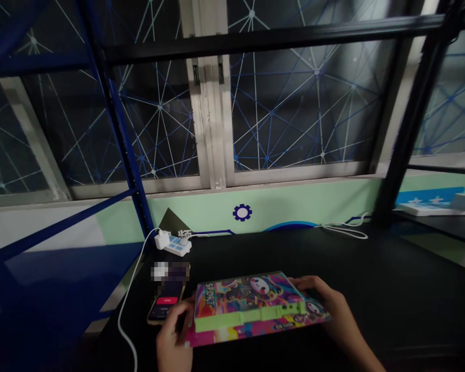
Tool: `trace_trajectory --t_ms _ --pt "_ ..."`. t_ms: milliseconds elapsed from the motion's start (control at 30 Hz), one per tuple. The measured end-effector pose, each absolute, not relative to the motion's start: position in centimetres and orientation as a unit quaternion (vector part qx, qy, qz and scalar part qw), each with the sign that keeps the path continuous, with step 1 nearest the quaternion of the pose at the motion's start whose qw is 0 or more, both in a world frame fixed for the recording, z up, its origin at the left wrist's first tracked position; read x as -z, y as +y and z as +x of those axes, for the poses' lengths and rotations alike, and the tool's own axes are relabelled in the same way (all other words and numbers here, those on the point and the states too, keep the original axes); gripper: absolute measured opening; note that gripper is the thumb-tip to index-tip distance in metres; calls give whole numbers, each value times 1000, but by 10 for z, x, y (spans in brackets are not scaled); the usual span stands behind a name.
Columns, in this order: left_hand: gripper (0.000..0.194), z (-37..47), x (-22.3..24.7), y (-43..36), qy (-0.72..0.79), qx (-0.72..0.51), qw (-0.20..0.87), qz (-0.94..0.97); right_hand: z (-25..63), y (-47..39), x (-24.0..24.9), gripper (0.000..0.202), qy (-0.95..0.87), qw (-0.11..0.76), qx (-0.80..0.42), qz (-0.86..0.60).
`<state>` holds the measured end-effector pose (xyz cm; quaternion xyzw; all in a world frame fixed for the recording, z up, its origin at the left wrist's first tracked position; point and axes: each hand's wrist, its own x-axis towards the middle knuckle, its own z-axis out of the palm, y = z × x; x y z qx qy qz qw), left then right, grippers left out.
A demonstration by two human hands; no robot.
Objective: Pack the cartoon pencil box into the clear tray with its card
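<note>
The colorful package (pixel 232 298) was held over the near part of the black tabletop (pixel 279 253), its long axis running left to right, the "SPORT" end pointing left. The left hand (pixel 174 333) gripped that end between its fingers; the right hand (pixel 325 294) held the other, fingers partly hidden. A green strap (pixel 251 315) ran lengthwise; a phone (pixel 172 289) lay near the left hand.
</note>
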<state>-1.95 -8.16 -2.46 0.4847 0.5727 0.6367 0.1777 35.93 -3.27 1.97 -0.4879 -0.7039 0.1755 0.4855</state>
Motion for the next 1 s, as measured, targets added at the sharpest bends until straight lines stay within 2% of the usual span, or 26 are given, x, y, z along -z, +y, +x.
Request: trace_trajectory --t_ms 133,267,433,533,667,767,867,933,1000 --pt "40 -12 19 -81 615 -615 164 466 359 -28 -16 32 -655 492 -163 -550" --pt "52 -5 16 -80 608 -598 218 475 359 -23 -13 45 -640 487 -157 -573" --pt "61 -4 20 -76 595 -584 257 489 356 -18 -12 51 -644 474 -156 -579" --pt "67 -3 19 -73 599 -570 244 508 353 -11 -9 53 -651 459 -149 -586" --pt "66 -2 19 -71 625 -551 207 513 351 -3 -4 61 -660 436 -128 -597" --pt "62 -1 21 -70 633 -537 199 521 348 -3 -3 56 -663 432 -85 -605" --pt "57 0 21 -70 639 -523 196 529 330 -11 -4 45 -682 417 33 -600" --pt "54 1 20 -70 640 -518 193 534 306 -22 -7 39 -720 388 108 -565" --pt "50 2 18 -70 637 -518 190 539 274 -34 -13 37 -776 346 122 -512"
